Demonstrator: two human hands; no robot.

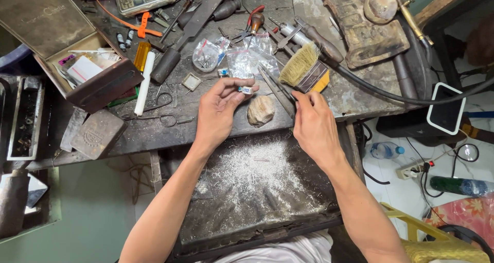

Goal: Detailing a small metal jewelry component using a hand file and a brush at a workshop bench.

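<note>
Pinching a small pale ring-like piece (245, 89) in left hand (218, 114) fingertips; right hand (314, 124) is closing on slim tweezers (278, 91), seemingly. Worn wooden peg (261, 110) is sitting between both hands. Risk: piece is liable to slip into filings tray (206, 211) below surface (154, 132).

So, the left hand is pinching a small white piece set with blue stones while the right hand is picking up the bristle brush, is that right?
Not quite. The head view shows the right hand holding the metal tweezers, not the bristle brush, which lies untouched on the bench beyond them. The left hand does pinch the small white piece with blue stones.
</note>
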